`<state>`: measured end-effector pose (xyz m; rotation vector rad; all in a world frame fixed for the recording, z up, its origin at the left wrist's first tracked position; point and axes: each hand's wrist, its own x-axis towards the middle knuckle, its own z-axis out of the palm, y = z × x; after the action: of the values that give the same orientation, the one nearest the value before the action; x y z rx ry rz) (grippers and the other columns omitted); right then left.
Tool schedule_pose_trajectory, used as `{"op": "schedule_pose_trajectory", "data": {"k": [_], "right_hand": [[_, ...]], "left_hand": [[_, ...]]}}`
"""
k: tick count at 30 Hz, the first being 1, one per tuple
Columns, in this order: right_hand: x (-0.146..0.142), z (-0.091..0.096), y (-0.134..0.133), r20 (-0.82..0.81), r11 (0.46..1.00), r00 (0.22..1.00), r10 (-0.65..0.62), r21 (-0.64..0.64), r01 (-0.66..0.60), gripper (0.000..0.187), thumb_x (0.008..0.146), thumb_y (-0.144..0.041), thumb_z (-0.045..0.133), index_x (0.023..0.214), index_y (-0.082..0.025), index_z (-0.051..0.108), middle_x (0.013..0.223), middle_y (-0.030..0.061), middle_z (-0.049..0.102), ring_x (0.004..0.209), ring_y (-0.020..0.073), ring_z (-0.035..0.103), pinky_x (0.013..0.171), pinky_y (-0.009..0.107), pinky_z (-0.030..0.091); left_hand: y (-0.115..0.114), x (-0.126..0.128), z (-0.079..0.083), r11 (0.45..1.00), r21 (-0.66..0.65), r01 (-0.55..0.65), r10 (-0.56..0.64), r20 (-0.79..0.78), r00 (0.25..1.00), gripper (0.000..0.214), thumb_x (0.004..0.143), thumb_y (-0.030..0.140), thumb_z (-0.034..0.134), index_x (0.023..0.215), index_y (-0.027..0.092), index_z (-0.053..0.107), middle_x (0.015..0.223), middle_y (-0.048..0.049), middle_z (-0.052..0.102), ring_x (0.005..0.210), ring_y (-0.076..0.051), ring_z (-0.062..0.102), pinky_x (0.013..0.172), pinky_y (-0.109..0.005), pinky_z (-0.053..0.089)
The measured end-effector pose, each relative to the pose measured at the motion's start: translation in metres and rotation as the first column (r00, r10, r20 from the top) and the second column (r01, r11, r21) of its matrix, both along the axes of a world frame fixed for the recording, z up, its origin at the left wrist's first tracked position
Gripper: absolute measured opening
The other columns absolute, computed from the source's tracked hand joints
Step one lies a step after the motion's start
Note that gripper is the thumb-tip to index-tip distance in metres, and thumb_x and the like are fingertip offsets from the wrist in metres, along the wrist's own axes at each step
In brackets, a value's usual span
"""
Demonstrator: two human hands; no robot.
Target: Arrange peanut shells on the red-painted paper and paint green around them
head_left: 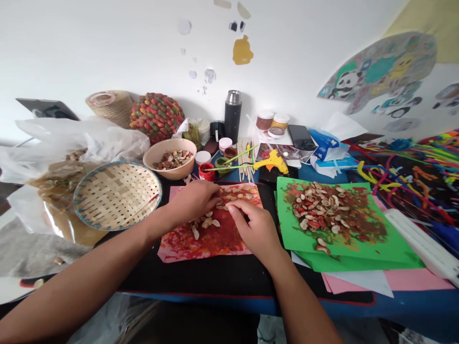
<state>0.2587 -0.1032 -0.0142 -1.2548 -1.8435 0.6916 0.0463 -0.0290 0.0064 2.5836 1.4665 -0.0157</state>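
Observation:
A pink sheet smeared with red paint [211, 239] lies in front of me, with several pale nut shells [206, 223] scattered on it. My left hand [193, 198] rests on the sheet's upper part, fingers curled and pinched at a shell near the middle. My right hand [253, 228] lies on the sheet's right side, fingers curled, its fingertips pressing on shells beside the left hand's. What either hand actually grips is too small to make out.
A green sheet [394, 243] with painted shells lies to the right. A woven basket tray [117, 193] and plastic bags sit left. Behind are a bowl of shells [169, 157], paint pots, sticks, a yellow glue gun [274, 161], a flask [233, 114] and pipe cleaners [412, 177].

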Motion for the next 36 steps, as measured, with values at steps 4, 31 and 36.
{"op": "schedule_pose_trajectory", "data": {"k": [4,31,36], "right_hand": [[0.000,0.000,0.000,-0.006,1.000,1.000,0.006,-0.006,-0.006,0.024,0.111,-0.029,0.060,0.112,-0.028,0.084,0.113,0.0044,0.089,0.103,0.0268,0.085,0.092,0.035,0.064],[0.000,-0.001,0.000,0.023,1.000,1.000,0.012,0.001,-0.012,0.025,0.111,-0.030,0.059,0.112,-0.026,0.083,0.114,0.0052,0.089,0.104,0.0266,0.085,0.091,0.035,0.063],[0.000,-0.002,0.000,0.025,1.000,1.000,0.013,-0.005,-0.013,0.024,0.111,-0.029,0.059,0.113,-0.027,0.083,0.115,0.0041,0.089,0.104,0.0258,0.085,0.093,0.034,0.063]], "left_hand": [[0.001,-0.001,-0.003,1.000,0.015,0.014,-0.014,-0.028,1.000,0.015,0.104,0.030,0.063,0.101,0.020,0.074,0.104,-0.0101,0.081,0.099,-0.029,0.075,0.084,-0.037,0.053],[0.008,0.004,-0.012,0.989,0.120,0.086,-0.089,0.015,0.996,0.012,0.100,0.020,0.066,0.097,0.018,0.077,0.101,-0.0097,0.081,0.100,-0.028,0.074,0.091,-0.039,0.054],[0.010,-0.003,-0.008,0.995,0.097,0.007,-0.016,0.093,0.996,0.009,0.099,0.026,0.069,0.095,0.020,0.075,0.097,-0.0066,0.080,0.093,-0.026,0.074,0.082,-0.035,0.053]]}}
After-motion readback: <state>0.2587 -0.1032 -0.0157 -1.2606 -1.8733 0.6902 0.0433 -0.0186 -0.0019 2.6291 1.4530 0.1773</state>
